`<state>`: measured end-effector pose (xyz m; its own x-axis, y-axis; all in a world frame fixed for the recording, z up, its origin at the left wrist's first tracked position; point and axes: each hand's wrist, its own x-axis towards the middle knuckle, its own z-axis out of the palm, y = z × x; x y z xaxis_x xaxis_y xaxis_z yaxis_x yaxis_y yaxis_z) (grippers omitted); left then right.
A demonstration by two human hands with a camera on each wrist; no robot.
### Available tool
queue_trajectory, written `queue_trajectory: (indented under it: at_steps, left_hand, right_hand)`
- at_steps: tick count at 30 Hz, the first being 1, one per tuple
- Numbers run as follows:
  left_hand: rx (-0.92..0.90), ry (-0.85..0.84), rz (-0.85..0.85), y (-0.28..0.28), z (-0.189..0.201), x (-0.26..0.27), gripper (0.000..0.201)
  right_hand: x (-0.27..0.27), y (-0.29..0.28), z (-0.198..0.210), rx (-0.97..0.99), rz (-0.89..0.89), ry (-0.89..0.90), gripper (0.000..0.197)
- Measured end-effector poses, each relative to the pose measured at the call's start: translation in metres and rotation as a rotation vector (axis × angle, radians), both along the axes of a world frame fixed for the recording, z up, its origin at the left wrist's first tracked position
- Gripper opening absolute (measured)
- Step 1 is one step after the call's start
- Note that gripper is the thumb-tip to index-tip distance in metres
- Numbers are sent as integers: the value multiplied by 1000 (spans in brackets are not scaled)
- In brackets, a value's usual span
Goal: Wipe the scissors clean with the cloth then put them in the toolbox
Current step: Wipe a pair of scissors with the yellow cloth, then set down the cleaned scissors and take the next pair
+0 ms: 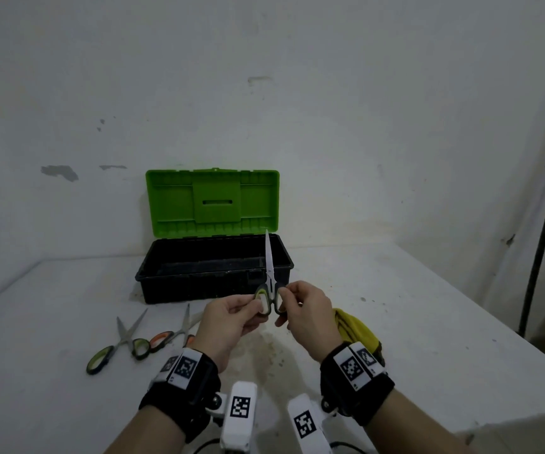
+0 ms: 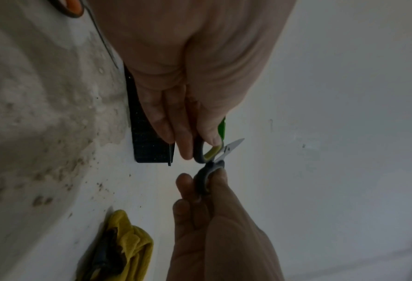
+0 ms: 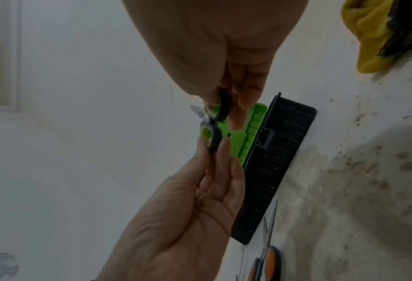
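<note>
A pair of scissors (image 1: 269,260) with dark and lime-green handles is held upright in front of the toolbox, blades closed and pointing up. My left hand (image 1: 254,304) pinches its left handle loop and my right hand (image 1: 284,301) pinches the right loop. In the wrist views the same scissors (image 2: 229,149) (image 3: 214,136) sit between both hands' fingertips. The toolbox (image 1: 195,286) has a black base and stands open with its green lid (image 1: 212,198) raised. The yellow cloth (image 1: 359,329) lies crumpled on the table just behind my right wrist, and neither hand touches it.
Two more pairs lie on the table to the left: green-handled scissors (image 1: 120,345) and orange-handled scissors (image 1: 169,332), partly hidden by my left hand. The stained white table (image 1: 395,306) meets the wall behind the toolbox. A dark pole (image 1: 543,240) stands at the far right.
</note>
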<state>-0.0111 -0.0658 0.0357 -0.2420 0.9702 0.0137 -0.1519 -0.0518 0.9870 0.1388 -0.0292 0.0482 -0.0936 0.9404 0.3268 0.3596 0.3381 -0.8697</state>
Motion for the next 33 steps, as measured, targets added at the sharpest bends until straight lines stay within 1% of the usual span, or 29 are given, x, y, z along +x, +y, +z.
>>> queue_trajectory:
  at_steps: [3,5,7,10,12,14,16,18,22,24,26,29,31,33]
  left_hand:
    - [4,-12,15,0,0,-4,11]
    - [15,-10,23,1,4,-9,12]
    - [33,7,16,4,8,-13,12]
    - [47,14,28,11,14,-17,8]
    - [66,41,36,20,16,-22,5]
    - [81,96,25,29,20,-28,6]
    - [85,172,39,41,26,-38,7]
    - [86,273,105,58,31,-59,8]
    - [44,620,240,92,40,-125,31]
    - [19,727,304,103,42,-158,34]
    - [-26,810,343,113,40,-189,36]
    - [-143,919,355,124,30,-235,42]
    - [-235,936,319,130,20,-258,48]
    - [-323,905,249,136,8,-270,52]
  right_hand:
    - [-6,0,0,36,4,42,8]
    - [-12,3,-1,107,-12,13,16]
    - [-19,7,-2,164,-31,-67,27]
    - [-26,14,0,199,-76,-244,27]
    - [-31,22,6,195,-83,-279,29]
    - [-39,34,13,191,-85,-300,43]
    - [-47,49,23,170,-93,-320,49]
    - [-55,68,34,146,-107,-328,49]
    - [-72,124,43,71,-134,-405,48]
    - [-85,151,43,17,-151,-482,47]
    - [-98,172,44,-35,-151,-598,51]
    - [-115,194,42,-136,-109,-744,51]
    - [-125,203,39,-202,-77,-826,48]
    - [-134,211,32,-259,-36,-865,45]
